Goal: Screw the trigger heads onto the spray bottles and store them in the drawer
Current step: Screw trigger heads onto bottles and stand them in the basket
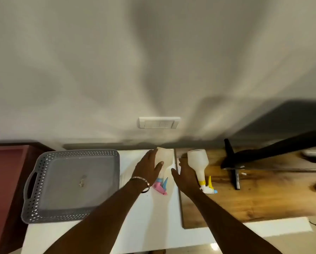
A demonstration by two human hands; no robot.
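Two translucent white spray bottles lie on their sides with their trigger heads toward me. The left bottle [165,156] has a pink and blue trigger head [160,186]; my left hand [149,168] rests on its body with fingers spread around it. The right bottle [198,162] carries a yellow and white trigger head [207,186]. My right hand [185,175] is open between the two bottles, its fingers just left of the right bottle's neck; whether it touches the bottle I cannot tell. No drawer is visible.
A grey perforated tray [34,182] with handles sits on the white table [153,226] at left. A wooden board [254,198] covers the right side, with a black stand [232,162] on it. A wall with a switch plate [159,122] is behind.
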